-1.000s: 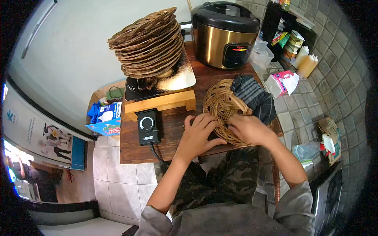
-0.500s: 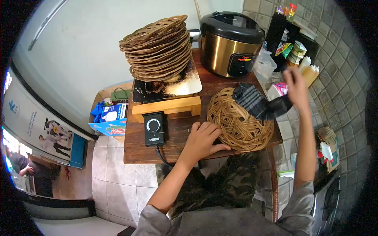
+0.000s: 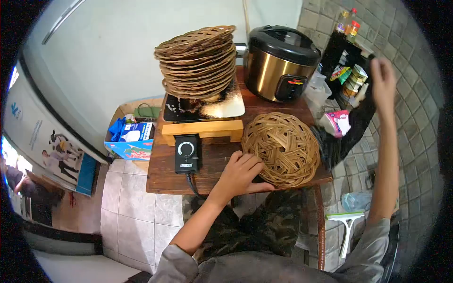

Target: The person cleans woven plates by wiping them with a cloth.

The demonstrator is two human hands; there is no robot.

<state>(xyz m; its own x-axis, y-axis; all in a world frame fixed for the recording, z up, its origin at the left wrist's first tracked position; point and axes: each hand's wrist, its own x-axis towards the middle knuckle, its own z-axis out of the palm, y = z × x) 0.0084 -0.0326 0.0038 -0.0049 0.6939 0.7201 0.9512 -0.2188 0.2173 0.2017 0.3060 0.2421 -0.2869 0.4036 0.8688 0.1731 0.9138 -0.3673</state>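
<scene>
Rests left hand (image 3: 237,177), fingers apart, at left edge of woven plate (image 3: 283,150) on bench (image 3: 212,178). Clamps dark cloth (image 3: 355,137), likely limp, in right hand (image 3: 384,88), right of plate. Judges plate light, stiff; best held by rim.

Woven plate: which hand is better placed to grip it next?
Likely the left: the left hand lies open at the woven plate's near-left rim. The right hand is raised well away, blurred, and seems to hold up dark cloth.

A round wicker basket (image 3: 283,150) lies on the table (image 3: 214,175) beside blurred black cloth (image 3: 362,126).
</scene>
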